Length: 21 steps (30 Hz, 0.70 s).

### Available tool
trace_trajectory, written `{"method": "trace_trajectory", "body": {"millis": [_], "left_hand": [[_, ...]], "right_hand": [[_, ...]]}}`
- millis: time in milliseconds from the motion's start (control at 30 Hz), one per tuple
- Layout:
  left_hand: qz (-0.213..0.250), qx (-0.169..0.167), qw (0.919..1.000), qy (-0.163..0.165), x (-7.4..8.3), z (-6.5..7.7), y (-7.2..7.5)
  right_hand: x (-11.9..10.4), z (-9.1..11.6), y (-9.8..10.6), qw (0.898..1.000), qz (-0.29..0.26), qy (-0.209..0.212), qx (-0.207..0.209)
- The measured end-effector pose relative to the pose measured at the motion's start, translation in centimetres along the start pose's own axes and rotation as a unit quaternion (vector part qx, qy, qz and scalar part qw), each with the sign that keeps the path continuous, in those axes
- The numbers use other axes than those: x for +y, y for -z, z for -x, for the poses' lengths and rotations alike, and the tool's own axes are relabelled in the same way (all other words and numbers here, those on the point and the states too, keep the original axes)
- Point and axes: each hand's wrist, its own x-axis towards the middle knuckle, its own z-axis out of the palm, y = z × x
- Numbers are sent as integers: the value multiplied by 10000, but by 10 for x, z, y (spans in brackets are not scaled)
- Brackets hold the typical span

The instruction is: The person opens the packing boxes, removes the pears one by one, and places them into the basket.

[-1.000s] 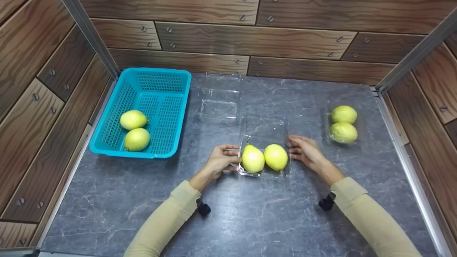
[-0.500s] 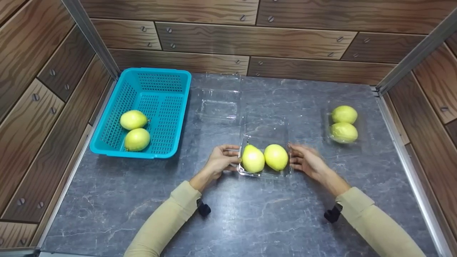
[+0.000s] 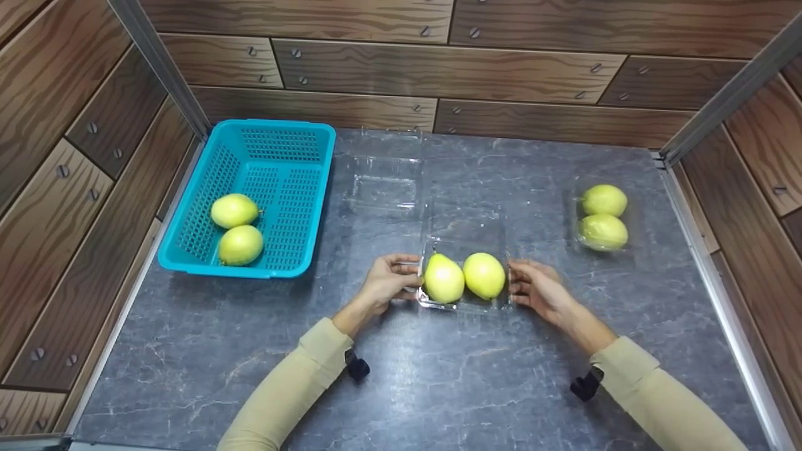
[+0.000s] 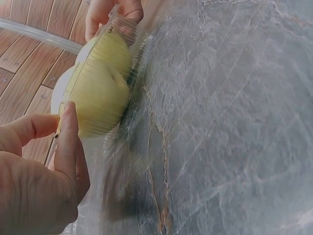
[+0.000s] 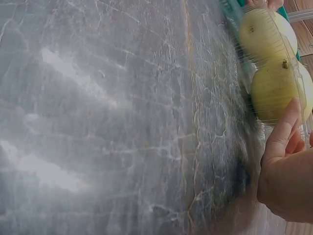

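A clear plastic clamshell container [image 3: 463, 307] lies with its lid [image 3: 467, 219] folded back, away from the person. Side by side in its base are two yellow-green pears, the left pear [image 3: 444, 280] and the right pear [image 3: 484, 276]. The left hand [image 3: 387, 285] pinches the base's left rim between thumb and fingers, as the left wrist view shows closely. At the opposite rim, the right hand [image 3: 542, 289] holds the side wall, its index finger [image 5: 286, 128] straight along the outside. Its thumb is mostly cut off in the right wrist view.
A blue perforated basket [image 3: 322, 188] with two pears [image 3: 234, 210] stands at the back left. Behind the held container lies another open clear clamshell [image 3: 385, 181]. A clamshell [image 3: 603, 219] with two pears sits at the right. Wood-patterned walls [image 3: 438, 69] enclose the grey marbled table [image 3: 438, 388].
The right hand has slid toward the person along the container's right side and now grips its rim. The left hand, container and pears have stayed in place.
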Motion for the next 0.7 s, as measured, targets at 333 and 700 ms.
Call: {"method": "trace_trajectory", "body": {"millis": [333,700], "left_hand": [[-398,207,9989,-142,2,2,-2],[-2645,611,9521,-1404,20,2,-5]], "right_hand": [[-1,2,-3,10000,4,43,18],[-2,2,-2,10000,-49,38,-1]]}}
